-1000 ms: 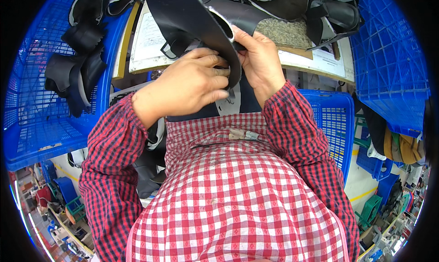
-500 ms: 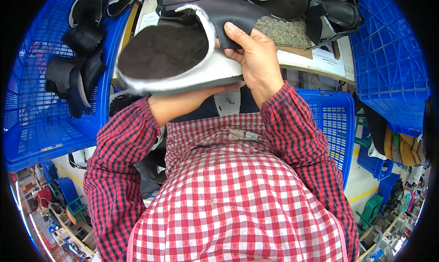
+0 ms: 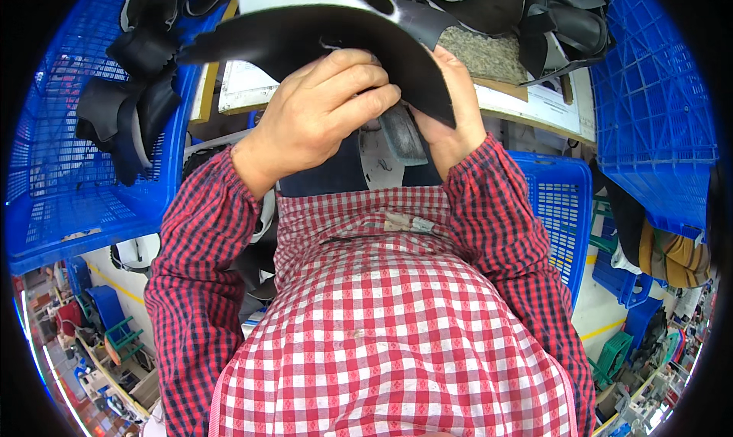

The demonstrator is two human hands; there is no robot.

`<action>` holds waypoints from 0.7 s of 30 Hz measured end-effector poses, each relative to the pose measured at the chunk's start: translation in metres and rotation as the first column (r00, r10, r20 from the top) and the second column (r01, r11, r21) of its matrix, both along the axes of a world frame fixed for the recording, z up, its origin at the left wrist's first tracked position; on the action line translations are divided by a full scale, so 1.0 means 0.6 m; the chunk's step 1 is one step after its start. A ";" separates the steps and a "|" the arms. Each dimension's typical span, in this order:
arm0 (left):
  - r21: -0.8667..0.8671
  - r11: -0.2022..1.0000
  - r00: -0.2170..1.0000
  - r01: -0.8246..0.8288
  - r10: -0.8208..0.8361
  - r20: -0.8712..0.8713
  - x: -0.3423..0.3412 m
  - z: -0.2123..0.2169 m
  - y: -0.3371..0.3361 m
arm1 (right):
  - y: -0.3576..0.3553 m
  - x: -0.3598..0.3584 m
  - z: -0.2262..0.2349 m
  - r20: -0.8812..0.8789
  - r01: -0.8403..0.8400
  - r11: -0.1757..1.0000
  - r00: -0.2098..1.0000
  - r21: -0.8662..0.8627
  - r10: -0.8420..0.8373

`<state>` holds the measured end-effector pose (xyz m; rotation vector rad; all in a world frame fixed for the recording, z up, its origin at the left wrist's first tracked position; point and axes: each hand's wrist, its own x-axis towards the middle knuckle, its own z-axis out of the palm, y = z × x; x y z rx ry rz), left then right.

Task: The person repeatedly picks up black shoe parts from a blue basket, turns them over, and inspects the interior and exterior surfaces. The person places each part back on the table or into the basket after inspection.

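Over the near edge of the workbench I hold a shoe upper point(image 3: 321, 29), its black leather side facing me and a white area at the top. My left hand point(image 3: 321, 112) is closed with its fingers pinched at the lower edge of the leather. My right hand point(image 3: 460, 101) grips the right end from behind; its fingers are partly hidden by the leather. A short grey, fuzzy-looking strip point(image 3: 405, 135) hangs below the upper between my hands. Whether it is joined to the upper I cannot tell.
A blue crate point(image 3: 84, 238) with several black uppers point(image 3: 107, 109) stands at left. On the bench lie a speckled stone slab point(image 3: 485, 55), papers point(image 3: 553, 105) and black leather pieces point(image 3: 573, 25). Blue crates point(image 3: 657, 93) rise at right, with a blue basket point(image 3: 553, 208) lower down.
The upper has turned over, from its opening and dark lining to its black leather side. My left hand has moved from beneath it to pinch the lower edge. The grey strip now shows.
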<state>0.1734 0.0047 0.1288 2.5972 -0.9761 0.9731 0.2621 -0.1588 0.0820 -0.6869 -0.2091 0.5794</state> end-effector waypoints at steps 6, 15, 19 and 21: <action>0.100 0.977 0.978 -0.190 0.179 0.110 -0.006 -0.020 0.022 | 0.005 -0.001 -0.001 -0.056 -0.026 0.988 0.998 -0.149 0.017; 0.129 0.987 0.992 -0.097 0.106 -0.064 -0.019 -0.052 0.015 | -0.002 -0.012 -0.004 -0.032 0.013 0.933 0.999 -0.361 -0.026; 0.142 0.990 0.981 -0.018 0.045 -0.189 -0.016 -0.025 0.030 | -0.006 -0.016 0.001 -0.044 0.014 0.936 0.999 -0.351 -0.032; 0.175 0.985 0.970 0.014 0.029 -0.241 -0.020 0.001 0.037 | -0.010 -0.014 0.005 -0.083 -0.021 0.952 0.997 -0.305 -0.005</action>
